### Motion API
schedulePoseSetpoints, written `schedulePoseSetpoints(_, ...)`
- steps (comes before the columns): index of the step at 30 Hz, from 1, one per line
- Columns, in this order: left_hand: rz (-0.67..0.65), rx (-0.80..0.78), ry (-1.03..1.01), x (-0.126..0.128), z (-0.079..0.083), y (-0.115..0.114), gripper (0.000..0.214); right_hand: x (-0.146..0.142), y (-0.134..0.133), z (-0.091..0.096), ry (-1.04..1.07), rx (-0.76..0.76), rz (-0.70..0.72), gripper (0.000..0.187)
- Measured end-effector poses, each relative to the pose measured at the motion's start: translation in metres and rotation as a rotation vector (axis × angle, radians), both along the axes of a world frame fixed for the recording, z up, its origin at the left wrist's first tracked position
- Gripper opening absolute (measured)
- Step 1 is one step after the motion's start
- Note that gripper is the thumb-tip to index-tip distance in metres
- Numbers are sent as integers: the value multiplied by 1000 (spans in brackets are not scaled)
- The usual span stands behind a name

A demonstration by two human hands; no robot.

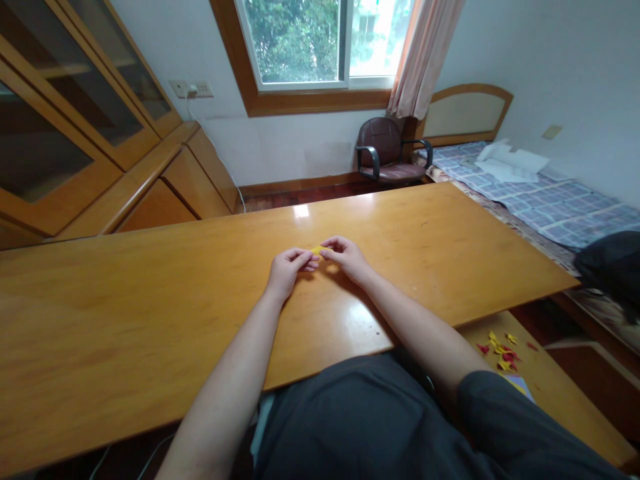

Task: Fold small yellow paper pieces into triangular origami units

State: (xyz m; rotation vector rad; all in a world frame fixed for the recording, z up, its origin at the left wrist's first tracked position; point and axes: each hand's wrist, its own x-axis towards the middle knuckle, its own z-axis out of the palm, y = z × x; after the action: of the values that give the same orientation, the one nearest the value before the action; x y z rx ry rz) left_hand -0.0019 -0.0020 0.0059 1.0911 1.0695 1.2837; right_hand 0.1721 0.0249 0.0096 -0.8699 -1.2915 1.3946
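A small piece of folded yellow paper (317, 250) is held between my two hands, just above the wooden table (150, 313). My left hand (290, 268) pinches its left end between thumb and fingers. At its right end, my right hand (346, 257) grips with thumb and forefinger. The fingers cover much of the paper, so its exact folded shape is hard to make out.
Several small red and yellow folded paper figures (505, 353) lie on a lower wooden surface (565, 393) at my right. Beyond the table stand an office chair (383, 150) and a bed (545, 193). A glass-doored cabinet (85, 100) is at the left.
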Motion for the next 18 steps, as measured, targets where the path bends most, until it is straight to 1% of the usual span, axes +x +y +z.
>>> schedulePoseSetpoints(11,-16,-37,-43,0,1,1,34,-1,1,-4,32,-27,14,34)
schedulePoseSetpoints(18,-41,-28,-39,1,2,1,43,-3,-1,-1,64,-92,-14,39)
